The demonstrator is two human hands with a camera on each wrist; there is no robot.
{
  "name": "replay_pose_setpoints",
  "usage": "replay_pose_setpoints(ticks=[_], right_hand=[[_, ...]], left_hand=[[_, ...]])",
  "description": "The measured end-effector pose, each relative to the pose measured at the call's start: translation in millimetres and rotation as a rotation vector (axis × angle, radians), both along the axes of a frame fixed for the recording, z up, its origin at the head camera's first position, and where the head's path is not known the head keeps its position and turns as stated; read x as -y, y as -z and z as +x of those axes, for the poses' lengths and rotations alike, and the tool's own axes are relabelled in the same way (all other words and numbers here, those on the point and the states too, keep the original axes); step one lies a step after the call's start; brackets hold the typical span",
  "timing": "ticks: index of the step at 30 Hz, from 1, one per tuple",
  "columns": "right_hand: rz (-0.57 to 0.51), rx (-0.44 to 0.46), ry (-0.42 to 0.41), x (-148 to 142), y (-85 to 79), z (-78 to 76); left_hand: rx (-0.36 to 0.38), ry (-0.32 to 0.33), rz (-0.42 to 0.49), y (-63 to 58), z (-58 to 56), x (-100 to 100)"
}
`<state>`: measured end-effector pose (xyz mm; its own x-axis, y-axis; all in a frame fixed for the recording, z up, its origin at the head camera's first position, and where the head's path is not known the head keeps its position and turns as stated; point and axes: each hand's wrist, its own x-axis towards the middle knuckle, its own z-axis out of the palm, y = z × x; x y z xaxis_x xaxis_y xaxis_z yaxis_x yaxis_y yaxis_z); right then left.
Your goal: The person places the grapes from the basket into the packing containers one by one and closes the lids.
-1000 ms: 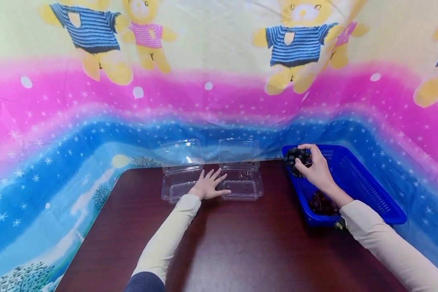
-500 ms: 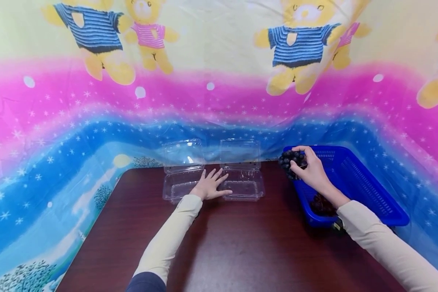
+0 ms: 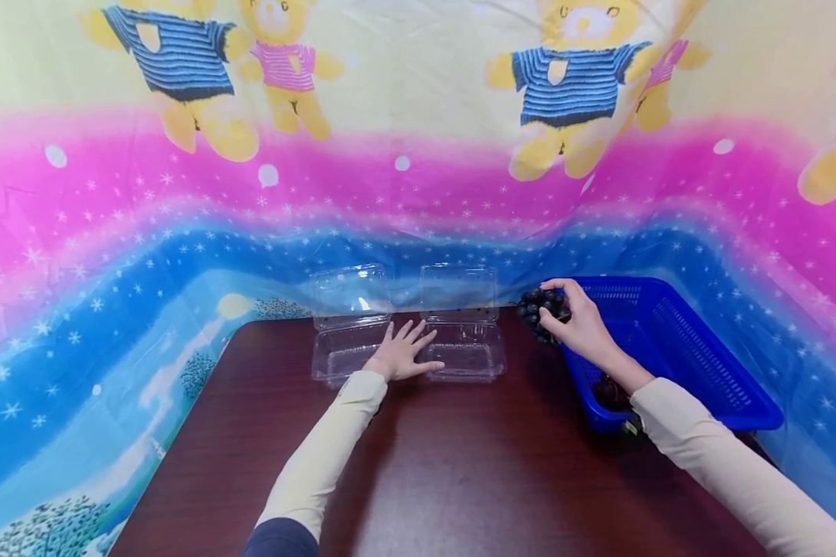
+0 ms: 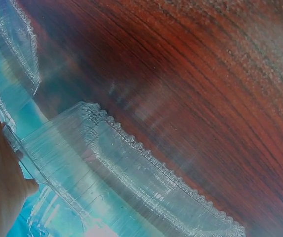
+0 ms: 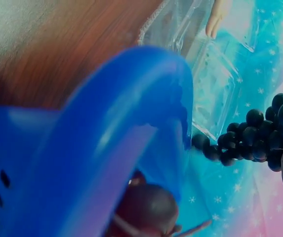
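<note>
Seen from the head camera, with the table's (image 3: 446, 472) middle as the dial's hub, the person's right hand (image 3: 580, 321) is at two o'clock, thumb and fingers curled to pinch a bunch of dark grapes (image 3: 538, 316). That bunch hangs at about half past one, just past the rim of a blue basket (image 3: 714, 360), on the basket's ten o'clock side. Dark red grapes (image 3: 608, 392) lie in the basket at its own eight o'clock, partly hidden by the right forearm. The left hand (image 3: 399, 356) is at eleven o'clock, palm down, fingers spread wide and gripping nothing, across the neighbouring edges of two clear containers. The left container (image 3: 337, 360) sits at ten o'clock and the right container (image 3: 470, 360) at twelve, their lids raised against the printed cloth (image 3: 404, 193) behind
</note>
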<state>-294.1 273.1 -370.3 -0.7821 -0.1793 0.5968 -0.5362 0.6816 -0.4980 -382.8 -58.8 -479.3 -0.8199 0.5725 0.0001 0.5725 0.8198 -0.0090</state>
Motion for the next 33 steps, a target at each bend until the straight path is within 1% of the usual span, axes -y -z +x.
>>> replay_pose_setpoints(ticks=[1,4,10,13,17,23,28,33], right_hand=[[0.004,0.001,-0.002,1,0.8,-0.4],[0.009,0.008,-0.019,6,3.1,-0.7],[0.026,0.006,-0.057,14,7.9,-2.6],[0.029,0.005,-0.057,18,8.3,-3.7],[0.030,-0.010,-0.053,22,6.0,-5.2],[0.026,-0.031,-0.075,28,2.8,-8.0],[0.024,-0.025,-0.088,33,5.0,-9.6],[0.024,-0.016,-0.110,38,8.3,-11.0]], left_hand=[[0.006,0.000,0.011,-0.1,0.3,0],[0.000,0.001,0.005,-0.2,1.9,0],[-0.035,-0.011,-0.041,5.3,0.6,-2],[-0.042,-0.013,-0.046,6.0,0.2,-2],[-0.046,-0.012,-0.045,4.0,-0.5,-1],[-0.035,-0.013,-0.044,4.3,-3.4,0],[-0.036,-0.010,-0.034,1.8,-0.9,0],[0.006,-0.013,0.008,-0.5,1.7,1]])
